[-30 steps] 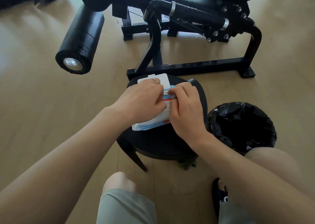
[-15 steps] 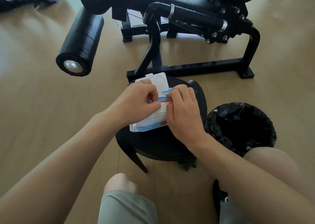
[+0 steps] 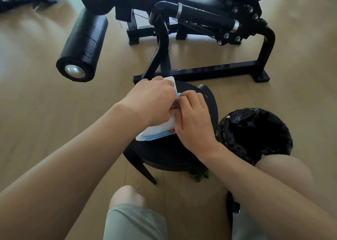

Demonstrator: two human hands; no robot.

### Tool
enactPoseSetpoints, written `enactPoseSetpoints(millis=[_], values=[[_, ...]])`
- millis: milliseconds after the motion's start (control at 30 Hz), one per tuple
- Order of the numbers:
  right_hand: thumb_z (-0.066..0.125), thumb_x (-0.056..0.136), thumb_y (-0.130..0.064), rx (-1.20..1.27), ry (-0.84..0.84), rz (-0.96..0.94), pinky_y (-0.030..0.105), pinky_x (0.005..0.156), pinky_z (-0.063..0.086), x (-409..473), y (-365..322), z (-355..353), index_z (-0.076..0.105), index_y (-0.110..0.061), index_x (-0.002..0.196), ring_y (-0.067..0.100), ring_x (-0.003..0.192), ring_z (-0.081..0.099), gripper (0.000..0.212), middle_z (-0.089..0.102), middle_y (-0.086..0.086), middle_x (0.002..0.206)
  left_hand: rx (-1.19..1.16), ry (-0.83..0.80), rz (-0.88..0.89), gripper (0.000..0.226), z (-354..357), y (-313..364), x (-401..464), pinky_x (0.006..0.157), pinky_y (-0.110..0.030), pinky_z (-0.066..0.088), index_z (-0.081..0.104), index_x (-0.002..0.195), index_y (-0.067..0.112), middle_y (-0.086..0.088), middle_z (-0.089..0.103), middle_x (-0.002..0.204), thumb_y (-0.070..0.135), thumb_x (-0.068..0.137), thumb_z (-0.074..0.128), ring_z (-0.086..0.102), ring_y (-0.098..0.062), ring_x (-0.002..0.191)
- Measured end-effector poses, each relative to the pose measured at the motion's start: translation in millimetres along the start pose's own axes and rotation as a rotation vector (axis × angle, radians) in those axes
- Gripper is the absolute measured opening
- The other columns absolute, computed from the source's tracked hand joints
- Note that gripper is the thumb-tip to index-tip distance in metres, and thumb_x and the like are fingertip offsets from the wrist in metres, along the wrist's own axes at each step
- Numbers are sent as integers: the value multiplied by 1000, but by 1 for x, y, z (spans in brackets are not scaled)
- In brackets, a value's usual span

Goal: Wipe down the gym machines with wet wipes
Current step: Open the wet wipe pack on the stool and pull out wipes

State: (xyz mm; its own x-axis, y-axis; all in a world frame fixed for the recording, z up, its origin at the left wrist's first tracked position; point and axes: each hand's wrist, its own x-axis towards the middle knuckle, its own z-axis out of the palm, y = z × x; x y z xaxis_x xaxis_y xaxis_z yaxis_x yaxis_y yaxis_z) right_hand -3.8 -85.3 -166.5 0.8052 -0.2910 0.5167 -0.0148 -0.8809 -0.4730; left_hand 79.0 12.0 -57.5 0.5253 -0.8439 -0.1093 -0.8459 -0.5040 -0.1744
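Wet wipes pack (image 3: 158, 131), white with blue and red print, lies on the round black stool (image 3: 209, 101), the landmark here. Left hand (image 3: 151, 103) lies over the far half of the pack, fingers curled down onto it; whether they pinch anything underneath cannot be told. A ring shows on one finger. Right hand (image 3: 193, 119) sits on the pack's right side, fingers curled and pressed together, tips at the blue-and-red flap area, seemingly pinching it, though the grip itself is hidden. Against half a second ago: the left hand has slid farther over the pack, now covering most of the white lid that was exposed then; the pack's near corner still pokes out toward the viewer. Right hand much where it was. Behind the stool stands the black gym machine (image 3: 200, 72), its floor bar just beyond the stool's far edge, a padded roller (image 3: 82, 46) to the stool's far left. Bin lined with a black bag (image 3: 255, 134) just right of the stool. Wooden floor (image 3: 45, 112) under everything.
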Motion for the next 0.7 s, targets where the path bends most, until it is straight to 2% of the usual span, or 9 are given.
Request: enactPoseSetpoints(millis=[100,167,267,333,400,500,600,700], values=[[40,96,-28,2,2,1,39,91,53,1,1,0,67,-6,106,24,102,55,37,64,10,113,88,21,49,20,-1,5,5,84,-37,45,67,111,19,-1,57,114,30,99,54,52,-21,111],[40,96,-27,-1,12,5,38,90,52,1,1,0,67,-5,105,24,101,55,35,63,10,112,63,52,73,21,0,4,6,81,-35,45,67,107,19,0,58,118,32,99,53,54,-20,107],[38,96,-21,-44,25,-14,38,87,51,1,0,0,65,-5,101,25,97,54,32,62,11,108,-52,71,35,20,6,-2,3,64,-27,33,52,88,21,3,51,108,35,100,46,42,-14,86],[36,96,-22,-79,24,-22,38,87,51,1,-1,1,64,-5,101,26,96,55,34,62,12,108,-111,65,-9,26,13,-5,-1,59,-27,28,41,84,18,5,42,102,39,100,44,39,-14,81],[34,97,-24,-108,27,-31,38,87,52,1,-1,3,64,-6,101,26,96,56,35,63,11,108,-169,82,-23,30,21,-8,-4,60,-30,34,42,83,16,5,38,99,42,99,44,40,-16,76],[33,97,-25,-134,22,-36,37,85,51,2,-1,3,63,-7,102,25,95,55,35,62,10,108,-377,148,-47,36,34,-15,-5,63,-36,43,50,76,11,2,44,96,44,89,43,48,-22,74],[31,97,-25,-161,16,-41,39,82,53,3,-2,2,62,-7,102,25,94,55,36,62,11,108,-581,188,-70,20,42,-22,-5,68,-29,41,49,68,19,4,47,87,29,85,51,47,-17,75],[32,97,-30,-154,7,-42,39,83,54,3,-1,3,62,-7,104,26,97,57,39,63,12,110,-671,222,-112,30,42,-25,-7,67,-14,33,44,64,28,9,45,80,11,83,59,45,-11,74]])
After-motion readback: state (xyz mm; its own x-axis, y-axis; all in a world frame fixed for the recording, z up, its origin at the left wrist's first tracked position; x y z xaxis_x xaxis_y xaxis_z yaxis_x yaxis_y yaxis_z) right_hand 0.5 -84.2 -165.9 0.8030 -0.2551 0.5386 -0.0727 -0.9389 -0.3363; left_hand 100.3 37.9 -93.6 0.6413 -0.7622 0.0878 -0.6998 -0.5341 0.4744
